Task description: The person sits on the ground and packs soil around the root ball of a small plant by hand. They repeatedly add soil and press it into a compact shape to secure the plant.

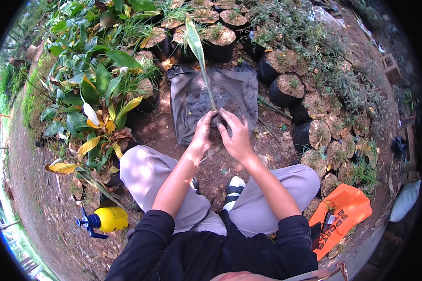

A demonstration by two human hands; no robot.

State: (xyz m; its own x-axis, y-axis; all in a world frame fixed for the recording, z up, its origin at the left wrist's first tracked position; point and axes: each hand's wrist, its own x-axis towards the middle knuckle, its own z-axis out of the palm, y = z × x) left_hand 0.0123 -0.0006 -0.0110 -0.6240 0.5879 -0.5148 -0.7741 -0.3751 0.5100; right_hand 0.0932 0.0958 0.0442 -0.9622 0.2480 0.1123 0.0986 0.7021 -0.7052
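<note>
Both my hands cup a dark clump of soil [216,121] at the base of a long, upright variegated leaf [196,44], which looks like a snake plant. My left hand [204,129] presses on the clump's left side, and my right hand [234,133] curves round its right side and top. The fingers hide most of the clump. Beneath them a creased black plastic sheet [183,95] lies on the ground, with loose soil on it. Another striped leaf [272,106] lies on the soil just right of the sheet.
Black grow bags [219,51] of soil curve around the far side and right. Leafy plants with white blooms [90,113] crowd the left. A yellow pump sprayer [112,219] lies at lower left. At lower right, an orange bag [351,207] has dark flat objects on it.
</note>
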